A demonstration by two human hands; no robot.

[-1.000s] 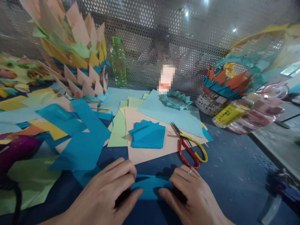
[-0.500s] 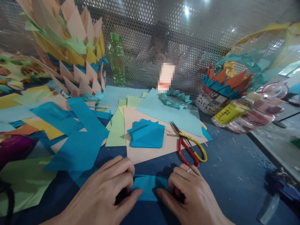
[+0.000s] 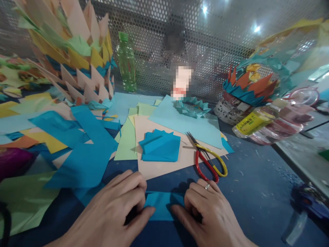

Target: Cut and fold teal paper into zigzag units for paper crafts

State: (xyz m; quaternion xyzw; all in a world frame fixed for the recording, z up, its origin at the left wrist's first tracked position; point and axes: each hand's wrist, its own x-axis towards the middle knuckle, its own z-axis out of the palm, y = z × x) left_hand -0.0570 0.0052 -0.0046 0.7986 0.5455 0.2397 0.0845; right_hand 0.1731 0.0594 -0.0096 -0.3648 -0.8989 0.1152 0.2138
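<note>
A small blue paper piece lies on the dark blue table at the near edge. My left hand pinches its left end, fingers curled and thumb beneath. My right hand, with a ring on one finger, pinches its right end the same way. Just beyond the hands lies a stack of folded blue paper pieces on a peach sheet. Red and yellow scissors lie shut to the right of that stack.
Loose coloured paper sheets cover the left. A tall spiked paper model and a green bottle stand at the back left. A paper basket and plastic packets sit at the right. A perforated metal screen closes the back.
Both hands have drawn slightly closer together on the blue paper piece, which looks more folded. The view has shifted a little; nothing else on the table moved.
</note>
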